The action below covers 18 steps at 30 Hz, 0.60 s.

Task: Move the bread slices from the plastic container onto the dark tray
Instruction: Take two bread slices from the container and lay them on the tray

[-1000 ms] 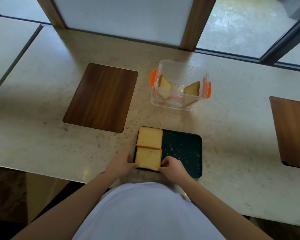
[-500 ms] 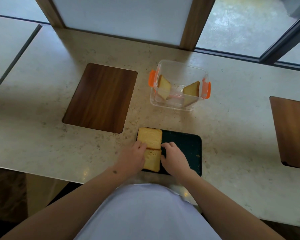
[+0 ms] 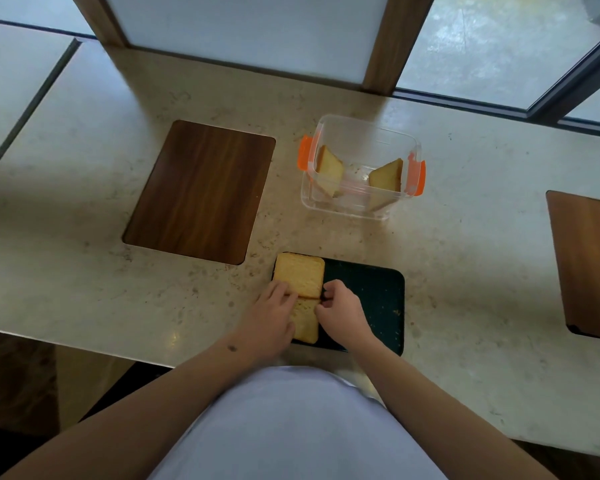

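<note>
1. Two bread slices (image 3: 299, 274) lay along the dark tray's (image 3: 371, 292) left edge; the near slice (image 3: 305, 322) was partly hidden by both hands.
2. Left hand (image 3: 269, 318) and right hand (image 3: 342, 311) rested on the slices, fingers curled; actual grasp could not be told.
3. Two slices (image 3: 330, 169) leaned in the plastic container (image 3: 361, 168).

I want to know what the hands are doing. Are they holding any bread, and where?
Both hands touch the far slice on the dark tray: left hand at its near left corner, right hand at its near right corner. A real grip cannot be told.

No legible text or labels
</note>
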Motion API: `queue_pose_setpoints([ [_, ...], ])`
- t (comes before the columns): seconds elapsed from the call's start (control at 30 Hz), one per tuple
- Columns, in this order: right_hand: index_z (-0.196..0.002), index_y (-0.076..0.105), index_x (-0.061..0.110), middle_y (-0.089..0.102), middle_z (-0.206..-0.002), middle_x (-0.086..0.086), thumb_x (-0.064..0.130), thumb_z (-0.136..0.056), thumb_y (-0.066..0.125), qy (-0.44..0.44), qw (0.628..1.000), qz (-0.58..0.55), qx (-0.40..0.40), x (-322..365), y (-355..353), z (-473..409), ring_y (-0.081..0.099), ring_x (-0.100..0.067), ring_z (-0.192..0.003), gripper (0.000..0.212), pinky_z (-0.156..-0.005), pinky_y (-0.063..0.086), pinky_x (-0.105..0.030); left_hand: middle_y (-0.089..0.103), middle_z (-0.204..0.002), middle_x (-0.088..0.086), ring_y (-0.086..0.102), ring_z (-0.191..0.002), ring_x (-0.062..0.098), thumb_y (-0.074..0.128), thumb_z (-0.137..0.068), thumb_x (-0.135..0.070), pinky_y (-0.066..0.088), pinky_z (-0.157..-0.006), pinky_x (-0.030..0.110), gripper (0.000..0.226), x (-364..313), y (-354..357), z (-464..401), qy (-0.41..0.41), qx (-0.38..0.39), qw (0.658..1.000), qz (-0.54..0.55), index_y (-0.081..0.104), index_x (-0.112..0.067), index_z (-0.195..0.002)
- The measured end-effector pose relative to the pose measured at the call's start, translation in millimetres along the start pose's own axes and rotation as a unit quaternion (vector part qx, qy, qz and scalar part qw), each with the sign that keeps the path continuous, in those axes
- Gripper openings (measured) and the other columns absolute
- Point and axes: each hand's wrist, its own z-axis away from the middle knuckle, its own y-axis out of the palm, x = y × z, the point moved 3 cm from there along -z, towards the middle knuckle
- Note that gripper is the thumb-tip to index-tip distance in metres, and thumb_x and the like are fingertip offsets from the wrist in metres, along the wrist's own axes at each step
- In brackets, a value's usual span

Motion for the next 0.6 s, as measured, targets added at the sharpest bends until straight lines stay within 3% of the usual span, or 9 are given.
queue_pose_setpoints([
  [0.1, -0.143, 0.046, 0.016, 0.049, -0.145, -0.006, 0.012, -0.09, 0.06, -0.139, 0.972, 0.184, -0.038, 9, -2, 5, 0.047, -0.023, -0.128, 0.055, -0.098, 0.049, -0.036, 0.02, -0.161, 0.015, 0.01, -0.15, 0.029, 0.052, -0.092, -0.024, 0.013, -0.119, 0.041, 0.063, -3, 5, -4, 0.008, 0.041, 0.998, -0.044, 0.034, -0.009, -0.15],
  [0.17, -0.15, 0.04, 0.016, 0.035, -0.16, -0.006, 0.01, -0.089, 0.061, -0.221, 0.928, 0.3, -0.005, 14, 2, 8, 0.031, -0.027, -0.145, 0.064, -0.109, 0.041, -0.043, 0.008, -0.164, 0.012, -0.001, -0.151, 0.026, 0.045, -0.096, -0.025, 0.003, -0.12, 0.04, 0.066, -2, 10, -6, 0.006, 0.072, 0.995, -0.065, 0.018, -0.01, -0.155],
  [0.23, -0.155, 0.032, 0.016, 0.024, -0.165, -0.006, 0.016, -0.091, 0.062, -0.248, 0.893, 0.372, 0.04, 14, 8, 9, 0.019, -0.025, -0.151, 0.07, -0.118, 0.029, -0.044, 0.001, -0.165, 0.011, -0.005, -0.15, 0.025, 0.041, -0.098, -0.025, -0.001, -0.121, 0.041, 0.068, -1, 13, -7, -0.003, 0.093, 0.993, -0.079, 0.008, -0.01, -0.156],
  [0.33, -0.159, 0.02, 0.013, 0.014, -0.168, -0.007, 0.024, -0.095, 0.057, -0.241, 0.867, 0.431, 0.068, 9, 11, 7, 0.01, -0.023, -0.154, 0.075, -0.123, 0.016, -0.045, -0.003, -0.165, 0.012, -0.008, -0.15, 0.026, 0.039, -0.099, -0.026, -0.001, -0.122, 0.043, 0.07, -1, 16, -7, -0.002, 0.113, 0.988, -0.106, 0.002, -0.01, -0.156],
  [0.47, -0.159, 0.015, 0.012, 0.01, -0.169, -0.008, 0.028, -0.096, 0.054, -0.249, 0.84, 0.476, 0.074, 6, 11, 7, 0.006, -0.023, -0.154, 0.076, -0.124, 0.009, -0.05, -0.005, -0.165, 0.013, -0.008, -0.15, 0.027, 0.036, -0.099, -0.027, 0.003, -0.122, 0.045, 0.07, -3, 15, -6, -0.002, 0.126, 0.984, -0.123, 0.0, -0.009, -0.156],
  [0.53, -0.159, 0.018, 0.013, 0.013, -0.168, -0.008, 0.028, -0.095, 0.056, -0.252, 0.84, 0.476, 0.075, 8, 10, 8, 0.009, -0.023, -0.154, 0.076, -0.124, 0.007, -0.052, 0.001, -0.165, 0.013, -0.003, -0.15, 0.028, 0.041, -0.097, -0.026, 0.009, -0.121, 0.047, 0.07, -6, 12, -7, -0.008, 0.125, 0.986, -0.112, 0.007, -0.009, -0.156],
  [0.6, -0.157, 0.026, 0.014, 0.022, -0.166, -0.007, 0.025, -0.093, 0.058, -0.245, 0.859, 0.443, 0.079, 15, 5, 6, 0.018, -0.024, -0.152, 0.072, -0.123, 0.011, -0.051, 0.019, -0.161, 0.014, 0.012, -0.148, 0.03, 0.049, -0.093, -0.024, 0.019, -0.118, 0.045, 0.066, -12, 1, -12, -0.02, 0.094, 0.994, -0.054, 0.025, -0.009, -0.152],
])
